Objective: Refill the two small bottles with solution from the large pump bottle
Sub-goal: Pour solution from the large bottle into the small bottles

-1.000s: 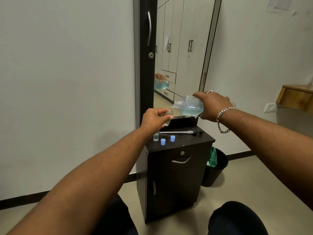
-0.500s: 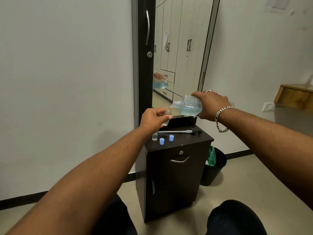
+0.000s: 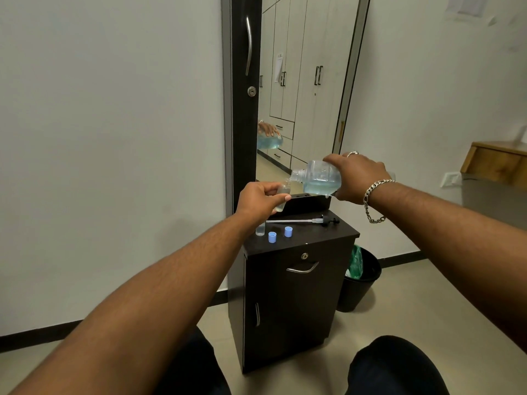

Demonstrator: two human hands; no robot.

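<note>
My right hand (image 3: pixel 358 176) grips the large clear bottle (image 3: pixel 319 178) of pale blue solution, tipped on its side with its open neck pointing left. The neck meets the mouth of a small clear bottle (image 3: pixel 282 192) that my left hand (image 3: pixel 258 199) holds above the dark cabinet top (image 3: pixel 336 233). The second small bottle (image 3: pixel 260 228) stands upright on the cabinet's left edge, partly behind my left wrist. Two blue caps (image 3: pixel 272 237) (image 3: pixel 288 231) lie beside it. The removed pump head with its long tube (image 3: pixel 308 220) lies flat further back.
A mirror (image 3: pixel 302 95) rises behind the cabinet and reflects the tipped bottle. A black bin (image 3: pixel 362 283) with a green bag stands to the cabinet's right. A wooden shelf (image 3: pixel 496 161) juts from the right wall. My knees show at the bottom.
Both hands keep the same pouring pose. The view has shifted slightly; the bottles stay mouth to mouth.
</note>
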